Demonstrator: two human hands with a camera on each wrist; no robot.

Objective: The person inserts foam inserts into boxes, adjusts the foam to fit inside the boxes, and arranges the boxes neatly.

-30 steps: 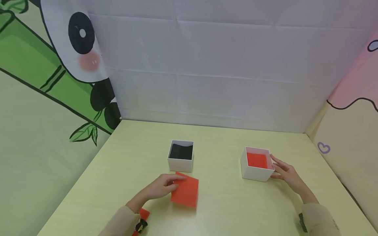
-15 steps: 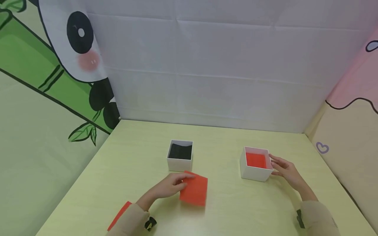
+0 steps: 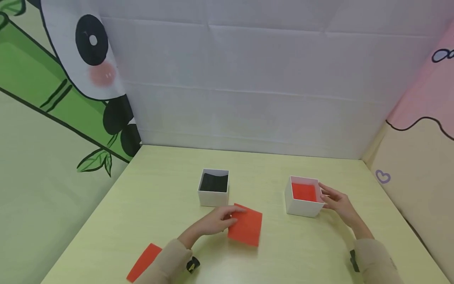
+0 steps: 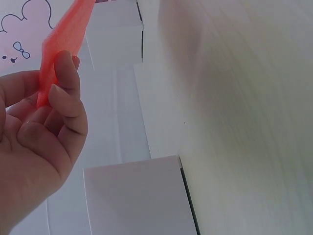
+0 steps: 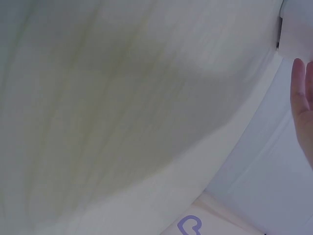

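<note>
In the head view my left hand (image 3: 217,221) pinches a red square sheet (image 3: 246,228) by its left edge and holds it above the table. The left wrist view shows the red sheet (image 4: 66,36) gripped between thumb and fingers. My right hand (image 3: 340,206) touches the right side of a white open-topped box (image 3: 303,208) with nearly straight fingers. Inside that box lies red sheet material (image 3: 304,192). In the right wrist view only part of the right hand (image 5: 304,107) shows, at the edge of the frame beside the box.
A second white box (image 3: 213,199) with black sheets (image 3: 214,183) in it stands behind the left hand. Another red sheet (image 3: 143,262) lies on the table, partly under the left sleeve. A white backdrop (image 3: 248,86) rises at the table's far edge.
The left hand has moved to the right with the red sheet, past the front of the black-filled box. More of the red sheet on the table now shows. The right hand stays at its box.
</note>
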